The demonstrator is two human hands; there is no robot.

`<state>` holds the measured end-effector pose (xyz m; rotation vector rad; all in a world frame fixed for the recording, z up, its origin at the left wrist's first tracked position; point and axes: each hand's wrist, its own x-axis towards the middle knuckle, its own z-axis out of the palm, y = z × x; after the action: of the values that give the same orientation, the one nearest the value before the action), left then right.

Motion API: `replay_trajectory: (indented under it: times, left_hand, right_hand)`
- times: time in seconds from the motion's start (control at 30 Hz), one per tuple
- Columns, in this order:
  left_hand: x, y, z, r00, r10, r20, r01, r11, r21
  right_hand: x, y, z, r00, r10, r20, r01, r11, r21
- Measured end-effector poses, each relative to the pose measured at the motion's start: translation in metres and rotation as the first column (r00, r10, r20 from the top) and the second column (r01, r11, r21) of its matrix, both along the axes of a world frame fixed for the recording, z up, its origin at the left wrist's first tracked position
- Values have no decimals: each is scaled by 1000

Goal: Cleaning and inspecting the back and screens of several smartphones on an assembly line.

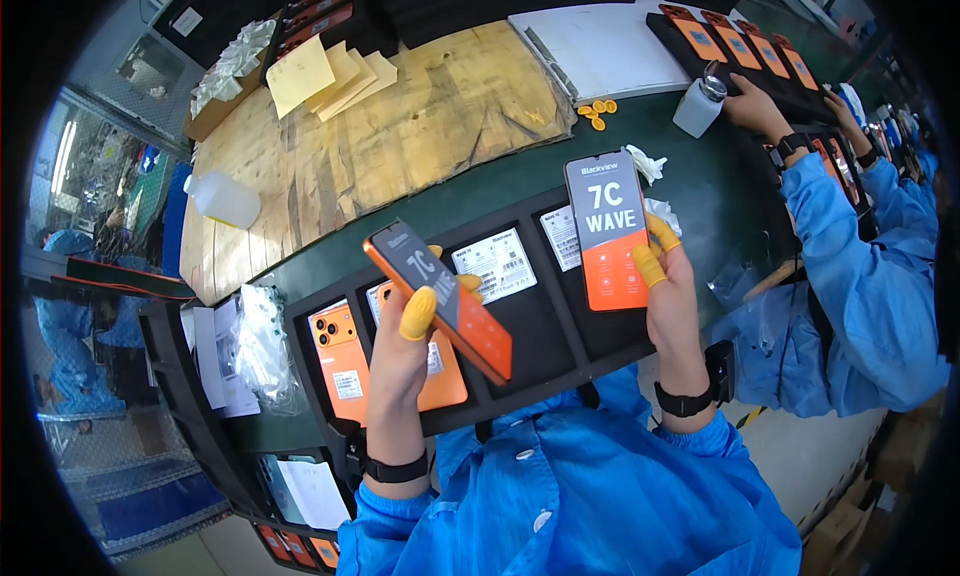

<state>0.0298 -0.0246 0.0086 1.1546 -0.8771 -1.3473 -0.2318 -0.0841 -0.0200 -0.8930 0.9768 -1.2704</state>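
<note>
My left hand (pixel 400 341), with yellow finger cots, is closed around an orange smartphone (pixel 440 301) tilted so that its side edge shows. In my right hand (pixel 668 291), also in finger cots, a second smartphone (pixel 607 231) stands nearly upright, its grey-and-orange printed front facing me. Both phones are above a black foam tray (pixel 520 336). Two orange phones lie camera side up in the tray's left slots; the leftmost phone (pixel 340 361) shows fully, the other phone (pixel 445 371) is partly hidden by my left hand. White printed labels (pixel 495 266) lie in the slots further right.
At right a co-worker's hand (pixel 757 108) is by a white pump bottle (pixel 699 106) and a tray of orange phones (pixel 735 48). A plastic bottle (pixel 225 201) and yellow sheets (pixel 325 76) rest on the wooden board (pixel 440 106). Loose finger cots (pixel 598 111) lie beyond my right hand.
</note>
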Motion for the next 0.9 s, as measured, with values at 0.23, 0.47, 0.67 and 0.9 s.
replay_trajectory:
  times: [0.23, 0.47, 0.67, 0.9]
  left_hand:
    - [7, -7, 4, 938, -118, -327, 119, 993, -17]
    - [-4, -28, 7, 988, -40, -149, 57, 992, 108]
    - [-26, -53, 5, 976, 90, -200, -38, 967, 251]
    - [-32, -58, -13, 914, 146, 378, -223, 960, 170]
  right_hand:
    - [12, -15, 4, 995, 14, -98, -11, 1000, 27]
    - [23, -25, -6, 976, 105, -190, -98, 994, 46]
    - [24, -21, -7, 548, -195, -813, -102, 949, -297]
    - [30, -8, -2, 322, -264, -909, -263, 897, -354]
